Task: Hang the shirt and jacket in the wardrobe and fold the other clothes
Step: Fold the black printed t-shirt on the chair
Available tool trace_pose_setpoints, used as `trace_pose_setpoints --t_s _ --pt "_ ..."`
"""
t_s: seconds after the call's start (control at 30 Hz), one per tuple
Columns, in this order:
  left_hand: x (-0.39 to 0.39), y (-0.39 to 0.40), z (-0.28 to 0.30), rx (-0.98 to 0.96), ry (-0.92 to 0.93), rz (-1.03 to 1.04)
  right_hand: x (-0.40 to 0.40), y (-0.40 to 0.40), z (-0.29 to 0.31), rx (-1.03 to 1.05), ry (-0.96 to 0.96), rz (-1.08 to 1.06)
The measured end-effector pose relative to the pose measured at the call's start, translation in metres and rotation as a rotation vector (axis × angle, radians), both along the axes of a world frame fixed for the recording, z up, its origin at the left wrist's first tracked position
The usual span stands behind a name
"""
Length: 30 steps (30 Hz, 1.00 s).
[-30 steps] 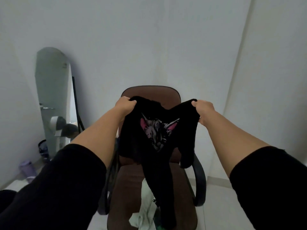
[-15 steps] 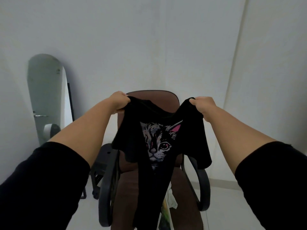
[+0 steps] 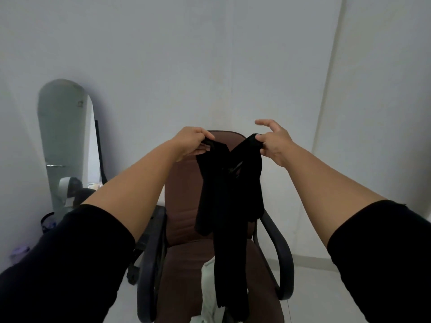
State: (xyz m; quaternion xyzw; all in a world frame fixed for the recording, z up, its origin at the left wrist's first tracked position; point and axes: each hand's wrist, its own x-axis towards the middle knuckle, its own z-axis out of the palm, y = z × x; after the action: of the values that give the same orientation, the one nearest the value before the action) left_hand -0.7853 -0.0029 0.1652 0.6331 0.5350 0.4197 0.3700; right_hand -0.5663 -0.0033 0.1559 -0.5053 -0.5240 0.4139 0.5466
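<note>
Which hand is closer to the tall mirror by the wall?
The left hand. It grips the black shirt over the brown chair, on the side toward the mirror. The right hand pinches the shirt's other shoulder, farther away.

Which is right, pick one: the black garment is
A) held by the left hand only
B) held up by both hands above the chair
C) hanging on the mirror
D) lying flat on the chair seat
B: the left hand and right hand each pinch a top corner of the black garment, which hangs over the brown chair.

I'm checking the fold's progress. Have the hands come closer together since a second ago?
Yes. Left hand and right hand now sit within the chair back width, bunching the black T-shirt.
</note>
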Motion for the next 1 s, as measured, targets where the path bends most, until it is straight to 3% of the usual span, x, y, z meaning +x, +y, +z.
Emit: trace_pose_setpoints --t_s 0.1,0.27,0.4,0.47,0.6,0.77,0.83,0.9,1.0 --pt "-0.012 -0.006 -0.002 -0.007 -0.040 -0.005 0.008 -0.003 -0.001 -0.027 0.028 -0.094" --pt "-0.016 -0.011 -0.008 0.061 0.109 0.010 0.008 -0.008 -0.009 -0.078 0.014 -0.037" --pt "-0.012 -0.009 -0.009 0.313 0.502 0.109 0.006 -0.009 -0.016 0.009 -0.316 -0.088" --pt "-0.014 -0.010 -0.007 0.393 0.594 0.145 0.008 -0.016 -0.017 0.072 -0.426 -0.139" --pt "-0.030 -0.014 -0.004 0.400 0.640 0.186 0.016 -0.021 -0.018 0.192 -0.538 -0.175" --pt "-0.061 -0.012 -0.008 0.268 0.712 0.289 0.032 -0.023 -0.014 0.116 -0.641 -0.207" --pt "-0.075 -0.012 -0.011 0.224 0.722 0.376 0.040 -0.021 -0.010 0.101 -0.766 -0.259" --pt "-0.087 -0.013 -0.014 0.200 0.679 0.457 0.043 -0.022 -0.005 0.070 -0.936 -0.313" --pt "-0.093 -0.013 -0.017 0.220 0.623 0.513 0.039 -0.023 -0.004 0.038 -0.984 -0.342"
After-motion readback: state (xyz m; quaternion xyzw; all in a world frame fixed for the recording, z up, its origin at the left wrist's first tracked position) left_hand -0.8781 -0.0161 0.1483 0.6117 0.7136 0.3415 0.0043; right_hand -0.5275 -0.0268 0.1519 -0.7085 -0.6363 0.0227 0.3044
